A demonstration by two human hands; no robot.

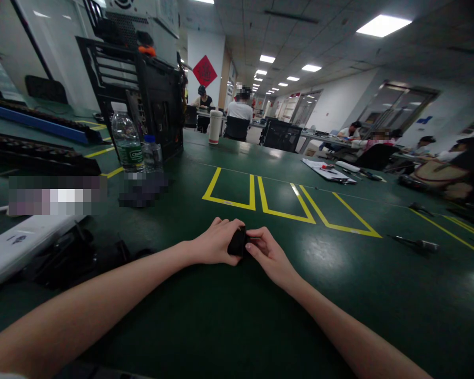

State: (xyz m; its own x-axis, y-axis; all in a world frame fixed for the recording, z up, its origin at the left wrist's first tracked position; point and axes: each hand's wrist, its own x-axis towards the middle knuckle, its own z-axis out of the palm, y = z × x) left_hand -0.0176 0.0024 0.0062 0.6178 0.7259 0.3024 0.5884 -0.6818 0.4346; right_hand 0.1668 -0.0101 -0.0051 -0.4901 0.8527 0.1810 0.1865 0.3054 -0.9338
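Note:
Near the middle of the green table (237,316), my left hand (217,242) is closed around a small black block-shaped object (237,243). Its exact kind does not show. My right hand (267,255) meets the right side of that object, with thumb and index finger pinched together at its edge. Whether something small sits between those fingertips is hidden. Just beyond both hands, yellow tape outlines (237,204) mark the tabletop.
On the left stand an open computer case (142,95), two plastic bottles (127,139) and a white device (31,237) beside dark cables. A screwdriver (418,243) lies at right. Farther back are a white cup (215,126) and a clipboard (327,171). Several people sit in the background.

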